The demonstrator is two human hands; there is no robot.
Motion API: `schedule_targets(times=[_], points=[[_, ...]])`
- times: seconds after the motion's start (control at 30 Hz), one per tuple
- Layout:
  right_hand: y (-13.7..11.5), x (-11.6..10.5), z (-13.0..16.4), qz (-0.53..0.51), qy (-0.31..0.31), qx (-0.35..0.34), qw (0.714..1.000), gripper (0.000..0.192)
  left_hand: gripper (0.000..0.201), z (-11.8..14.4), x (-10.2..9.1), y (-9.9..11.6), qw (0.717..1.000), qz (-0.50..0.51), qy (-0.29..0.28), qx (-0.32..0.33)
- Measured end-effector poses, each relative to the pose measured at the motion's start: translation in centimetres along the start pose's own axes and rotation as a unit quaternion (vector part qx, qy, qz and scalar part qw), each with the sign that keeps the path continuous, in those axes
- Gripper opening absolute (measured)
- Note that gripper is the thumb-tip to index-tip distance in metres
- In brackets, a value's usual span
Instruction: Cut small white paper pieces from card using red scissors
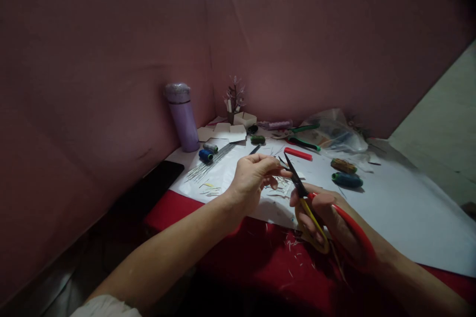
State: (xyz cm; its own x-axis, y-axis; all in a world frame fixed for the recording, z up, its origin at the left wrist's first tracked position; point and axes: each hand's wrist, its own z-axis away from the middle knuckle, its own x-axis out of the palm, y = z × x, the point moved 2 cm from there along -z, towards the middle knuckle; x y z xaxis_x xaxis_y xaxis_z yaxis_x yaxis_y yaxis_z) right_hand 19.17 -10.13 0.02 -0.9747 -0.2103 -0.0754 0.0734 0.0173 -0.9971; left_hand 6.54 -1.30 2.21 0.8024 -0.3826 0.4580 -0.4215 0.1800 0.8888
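Two hands worked with scissors over a white sheet on a red worktop.

The right hand [330,218] was closed through the red and yellow handles of the scissors [303,193], whose dark blades pointed up and away toward the left hand [255,176]. The left hand had its fingers pinched together on something thin and small at the blade tips; what it was could not be made out. Both hands sat above the near edge of the white sheet [390,198], which covered most of the red worktop [260,262]. Small pale clippings lay scattered on the red surface below the hands. Farther back on the sheet lay a bundle of thin wires [210,161], a blue spool [205,155], a red stick [298,154] and a teal spool [346,180], with a purple bottle [182,116] standing by the wall.
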Motion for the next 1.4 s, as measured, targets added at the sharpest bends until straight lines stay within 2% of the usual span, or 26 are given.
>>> schedule_targets(times=[0.23,0.67,1.13,1.27,1.4], points=[[0.25,-0.14,-0.16,-0.035,0.019,0.043,0.998,0.043,0.006,0.01,0.03,-0.16,1.000,-0.005,0.009,-0.005],[-0.01,-0.01,-0.32,-0.037,0.039,0.054,0.997,0.048,0.007,0.00,0.06,-0.22,1.000,-0.013,0.006,0.003],[0.51,-0.46,-0.21,-0.020,0.030,0.043,0.998,0.046,0.008,-0.04,0.02,-0.16,1.000,-0.007,0.011,0.001],[0.47,-0.37,-0.19,-0.016,0.040,0.045,0.998,0.049,0.009,-0.08,0.05,-0.13,1.000,-0.005,0.005,-0.002],[0.20,-0.15,-0.43,-0.021,0.062,0.049,0.997,0.043,0.007,-0.02,0.09,-0.17,1.000,0.000,0.002,-0.016]])
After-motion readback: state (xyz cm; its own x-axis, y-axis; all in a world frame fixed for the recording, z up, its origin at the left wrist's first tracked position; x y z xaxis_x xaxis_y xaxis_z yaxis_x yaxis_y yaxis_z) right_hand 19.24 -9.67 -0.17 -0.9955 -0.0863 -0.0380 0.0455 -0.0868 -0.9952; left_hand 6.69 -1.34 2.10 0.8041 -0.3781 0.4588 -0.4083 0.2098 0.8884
